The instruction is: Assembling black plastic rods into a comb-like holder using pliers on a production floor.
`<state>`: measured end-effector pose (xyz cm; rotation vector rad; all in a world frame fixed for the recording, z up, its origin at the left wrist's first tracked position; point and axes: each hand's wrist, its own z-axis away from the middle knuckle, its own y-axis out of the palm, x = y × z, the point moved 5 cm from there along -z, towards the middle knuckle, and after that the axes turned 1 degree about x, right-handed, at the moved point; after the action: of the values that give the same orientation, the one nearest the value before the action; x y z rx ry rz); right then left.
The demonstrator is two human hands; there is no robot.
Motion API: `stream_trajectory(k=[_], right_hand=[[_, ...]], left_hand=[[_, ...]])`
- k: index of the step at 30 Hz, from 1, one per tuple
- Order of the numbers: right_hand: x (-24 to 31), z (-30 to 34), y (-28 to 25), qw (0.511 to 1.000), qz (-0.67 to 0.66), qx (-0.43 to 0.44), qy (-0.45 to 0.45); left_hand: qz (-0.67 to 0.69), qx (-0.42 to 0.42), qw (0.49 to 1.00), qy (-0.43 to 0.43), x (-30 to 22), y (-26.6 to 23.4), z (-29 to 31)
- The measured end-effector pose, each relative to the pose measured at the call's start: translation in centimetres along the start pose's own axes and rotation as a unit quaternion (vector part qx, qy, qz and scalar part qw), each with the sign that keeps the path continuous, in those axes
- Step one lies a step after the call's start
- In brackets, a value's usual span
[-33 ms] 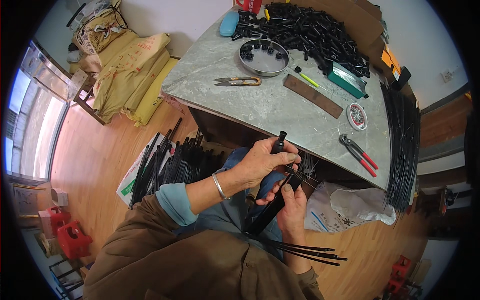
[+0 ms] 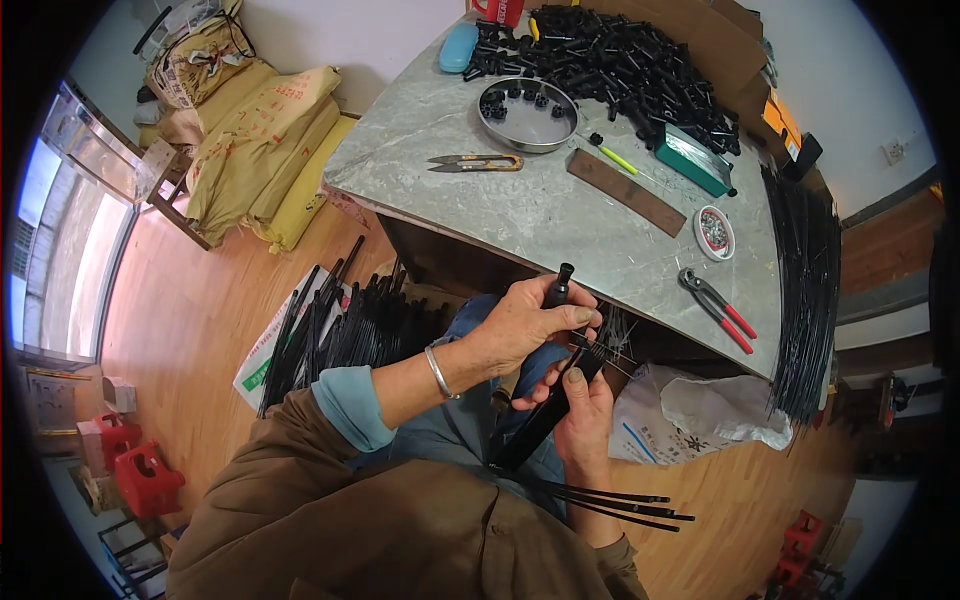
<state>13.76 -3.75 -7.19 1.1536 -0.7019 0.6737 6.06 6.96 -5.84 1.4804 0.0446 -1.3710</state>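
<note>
My left hand (image 2: 522, 325) is closed around a black tubular piece (image 2: 564, 272) with a flared end, which sticks up past the thumb. Just below it, my right hand (image 2: 585, 420) grips the upper part of a black bundle of rods (image 2: 530, 435) that looks like a folded umbrella frame. Thin metal wires (image 2: 618, 358) fan out between the two hands. The bundle slants down to my lap, where several slender black rods (image 2: 620, 500) spread to the right under my right forearm. My fingers hide where the tubular piece and the bundle meet.
The grey table (image 2: 420, 140) ahead bears a heap of black plastic parts (image 2: 620, 60), a round metal tray (image 2: 530, 145), thread snips (image 2: 475, 163), a flat brown bar (image 2: 627, 192), red-handled pincers (image 2: 718, 310) and a small white dish (image 2: 713, 250). Black rods (image 2: 370, 330) lie bundled at floor left.
</note>
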Motion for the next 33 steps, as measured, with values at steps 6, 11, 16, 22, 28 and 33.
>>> stream_trajectory(k=[6,11,16,22,28,33], right_hand=[[-0.1,0.0,-0.1,1.0,0.001,-0.007,0.002],[-0.2,0.2,0.5,1.0,0.014,-0.016,-0.012],[0.0,0.5,0.4,0.993,0.089,-0.065,-0.045],[0.6,0.5,-0.4,0.992,0.069,-0.095,-0.038],[0.6,0.5,0.0,0.995,0.06,-0.079,-0.032],[1.7,0.0,-1.4,0.961,0.256,-0.065,-0.079]], left_hand=[[-0.04,-0.008,0.999,-0.004,-0.3,0.1,0.2],[-0.061,0.002,0.998,0.003,-0.8,0.0,0.3],[-0.07,0.019,0.997,-0.006,-1.4,0.0,0.1],[-0.125,-0.038,0.991,-0.001,-1.5,-0.7,0.7],[-0.258,-0.03,0.966,-0.008,-0.7,0.3,2.8],[-0.195,-0.046,0.98,0.023,0.2,-0.2,2.7]])
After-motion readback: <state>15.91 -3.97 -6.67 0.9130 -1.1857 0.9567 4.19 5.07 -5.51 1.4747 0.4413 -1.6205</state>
